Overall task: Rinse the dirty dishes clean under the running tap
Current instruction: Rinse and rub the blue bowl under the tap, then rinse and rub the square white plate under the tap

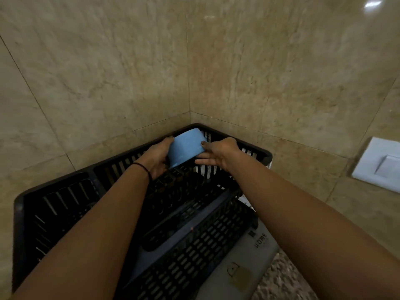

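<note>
- Gripping tilted blue bowl [187,147]: left hand [159,156] curled round its rim, right hand [216,153] pinching opposite side.
- Base upward, over dish rack's [65,198] far corner.

The bowl [186,147] is plain pale blue, no pattern on it. The drying rack [65,204] is all black, with slotted walls and a grid-punched tray. The wall tiles [108,72] are beige with brownish marble veining. Switch plate [381,165] is white, wristband [143,168] black. The mat [244,256] looks grey with dark "HOME" lettering, though it's dim down there, and the countertop [287,276] is speckled brown and cream.
</note>
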